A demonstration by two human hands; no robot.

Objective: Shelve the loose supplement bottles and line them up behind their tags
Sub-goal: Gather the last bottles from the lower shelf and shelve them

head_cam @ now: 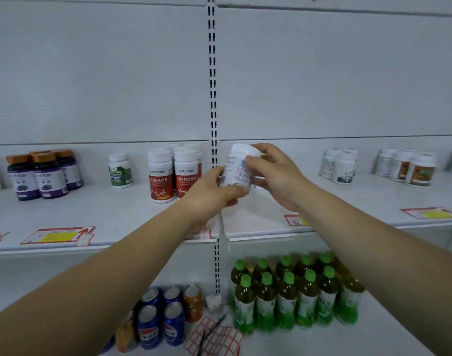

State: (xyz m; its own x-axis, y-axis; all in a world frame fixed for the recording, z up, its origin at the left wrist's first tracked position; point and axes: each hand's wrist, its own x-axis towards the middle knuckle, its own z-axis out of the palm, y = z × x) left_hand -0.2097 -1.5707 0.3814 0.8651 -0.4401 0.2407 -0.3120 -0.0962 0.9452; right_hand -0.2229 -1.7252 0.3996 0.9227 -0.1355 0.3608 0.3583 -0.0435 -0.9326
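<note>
Head view shows, well left of my hands, purple-label bottles (42,176), a green-label bottle (120,171) and red-label bottles (173,174) already grouped on the shelf (112,209). My left hand (211,191) and right hand (273,173) both clamp one white bottle (239,167) held up in the air, unplaced. To their right stand more white bottles (341,165); I judge the job well along.
</note>
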